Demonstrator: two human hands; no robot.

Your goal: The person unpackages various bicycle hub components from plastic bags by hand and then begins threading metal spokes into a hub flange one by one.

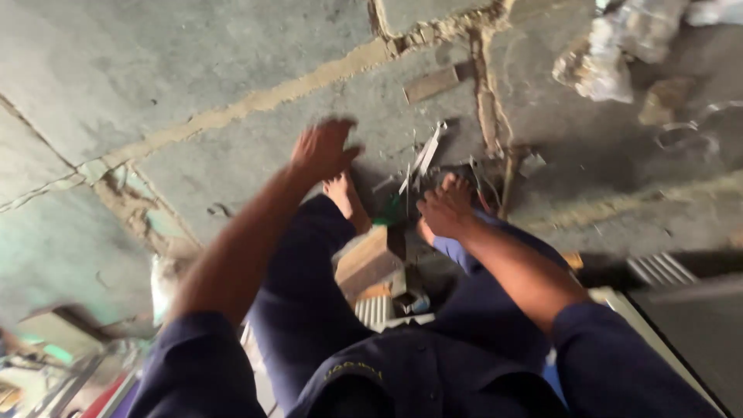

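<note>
I look down at my own legs in dark blue trousers over a cracked concrete floor (232, 62). My left hand (323, 149) is stretched forward above the floor with fingers spread, holding nothing. My right hand (445, 209) is curled into a loose fist near my right knee; blur hides whether anything is in it. A wooden block (370, 259) lies between my legs. Just past my bare feet lie thin metal strips (422, 159) and small scraps.
A flat wooden piece (431, 83) lies farther out on the floor. Crumpled plastic and rubble (615, 46) sit at the top right. A ribbed metal part (662, 269) and a grey panel edge are at the right. Clutter fills the bottom left corner.
</note>
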